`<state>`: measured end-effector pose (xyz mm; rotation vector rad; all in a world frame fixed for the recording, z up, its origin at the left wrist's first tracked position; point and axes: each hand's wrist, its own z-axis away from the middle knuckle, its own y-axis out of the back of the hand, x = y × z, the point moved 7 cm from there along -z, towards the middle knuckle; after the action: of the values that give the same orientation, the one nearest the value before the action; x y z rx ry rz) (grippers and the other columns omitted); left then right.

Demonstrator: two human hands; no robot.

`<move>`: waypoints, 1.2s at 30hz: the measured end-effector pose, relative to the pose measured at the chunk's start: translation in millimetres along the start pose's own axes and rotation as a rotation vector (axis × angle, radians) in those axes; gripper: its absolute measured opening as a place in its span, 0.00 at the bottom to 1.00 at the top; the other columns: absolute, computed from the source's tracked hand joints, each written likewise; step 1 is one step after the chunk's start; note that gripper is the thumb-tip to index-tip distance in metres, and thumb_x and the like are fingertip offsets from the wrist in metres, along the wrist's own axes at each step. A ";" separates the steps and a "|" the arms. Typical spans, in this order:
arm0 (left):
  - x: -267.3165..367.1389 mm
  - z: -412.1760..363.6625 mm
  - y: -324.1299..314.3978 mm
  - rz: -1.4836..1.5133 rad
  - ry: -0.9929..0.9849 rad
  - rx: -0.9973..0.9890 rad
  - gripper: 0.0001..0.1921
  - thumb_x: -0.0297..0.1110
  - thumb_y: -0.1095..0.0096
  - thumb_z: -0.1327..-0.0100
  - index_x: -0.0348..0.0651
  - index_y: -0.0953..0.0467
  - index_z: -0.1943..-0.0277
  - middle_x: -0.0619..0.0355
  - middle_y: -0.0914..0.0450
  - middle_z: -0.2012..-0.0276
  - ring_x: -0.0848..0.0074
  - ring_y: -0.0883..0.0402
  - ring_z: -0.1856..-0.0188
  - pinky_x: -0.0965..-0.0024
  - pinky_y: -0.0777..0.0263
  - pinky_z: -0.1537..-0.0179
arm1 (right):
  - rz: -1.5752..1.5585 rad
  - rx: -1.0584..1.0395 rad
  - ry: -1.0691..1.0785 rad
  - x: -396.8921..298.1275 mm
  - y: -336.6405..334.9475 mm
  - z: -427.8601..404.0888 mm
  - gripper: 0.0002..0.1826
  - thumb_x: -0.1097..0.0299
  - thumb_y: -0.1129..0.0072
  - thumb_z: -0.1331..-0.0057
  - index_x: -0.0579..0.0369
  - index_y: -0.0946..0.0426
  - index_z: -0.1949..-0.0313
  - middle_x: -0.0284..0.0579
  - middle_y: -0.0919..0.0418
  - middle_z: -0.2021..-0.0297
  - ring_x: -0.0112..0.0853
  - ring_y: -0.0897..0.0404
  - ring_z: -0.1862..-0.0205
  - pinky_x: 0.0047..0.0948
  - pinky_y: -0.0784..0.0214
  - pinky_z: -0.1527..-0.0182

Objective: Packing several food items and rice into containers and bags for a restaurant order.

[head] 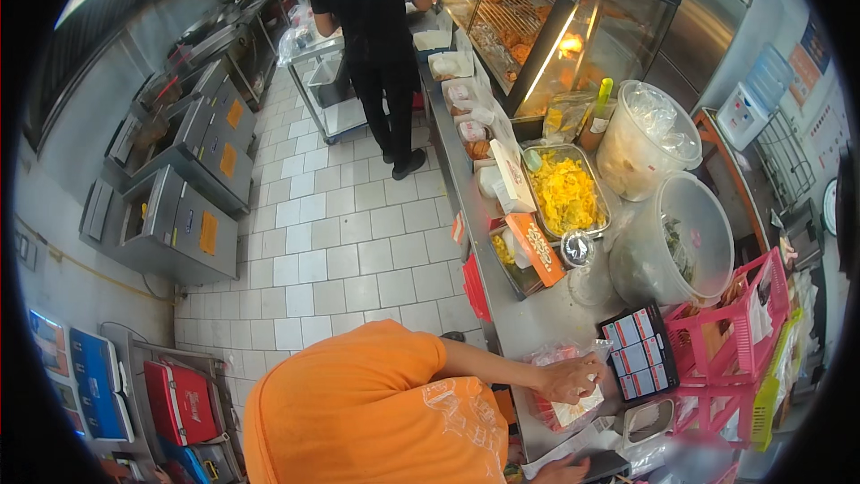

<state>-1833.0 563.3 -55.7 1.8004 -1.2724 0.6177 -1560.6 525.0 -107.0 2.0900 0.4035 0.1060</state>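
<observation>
From my orange sleeve, my left hand [571,378] reaches over the steel counter [494,309], its fingers gathered on a clear plastic bag [547,410]. Inside the bag is a red and white package [579,410]. My right hand [564,472] is at the bottom edge, partly cut off, beside a white paper strip [557,454] and a dark grey device [605,465]; whether it holds anything is hidden. Just past my left hand a tablet [639,353] shows a lit screen. A small metal container [648,422] stands to the right of the bag.
Along the counter are several open food boxes [474,131], a tray of yellow food [568,191], two plastic tubs [702,235] and pink baskets [732,336]. A lit glass display case [517,7] stands behind. A co-worker in black [376,20] stands by a cart [342,122]. Fryers [178,208] line the left.
</observation>
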 end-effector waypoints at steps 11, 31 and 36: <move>78.0 13.9 -27.7 0.046 0.394 -0.565 0.22 0.45 0.34 0.38 0.39 0.25 0.47 0.44 0.21 0.50 0.58 0.22 0.46 0.61 0.31 0.43 | -0.555 0.243 -0.656 1.6 32.8 19.9 0.08 0.70 0.45 0.31 0.58 0.21 0.56 0.47 0.24 0.51 0.40 0.24 0.50 0.33 0.28 0.48; 115.0 -92.8 -19.2 0.654 0.686 -0.535 0.17 0.35 0.49 0.27 0.35 0.33 0.41 0.45 0.17 0.52 0.80 0.22 0.70 0.75 0.24 0.67 | -0.315 -0.315 -1.069 147.9 65.5 38.1 0.19 0.53 0.42 0.32 0.58 0.17 0.57 0.43 0.17 0.62 0.32 0.20 0.58 0.31 0.27 0.58; 113.8 -88.9 6.6 0.539 0.538 -0.460 0.18 0.35 0.40 0.30 0.33 0.30 0.43 0.45 0.15 0.55 0.77 0.16 0.67 0.75 0.22 0.65 | -1.195 -0.188 -1.248 129.1 21.0 76.1 0.20 0.50 0.40 0.32 0.56 0.14 0.60 0.42 0.19 0.58 0.37 0.21 0.58 0.33 0.25 0.58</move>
<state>-1791.4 577.7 82.0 0.8315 -1.3691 0.9347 -1416.1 495.0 -140.6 1.0917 0.6985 -1.6537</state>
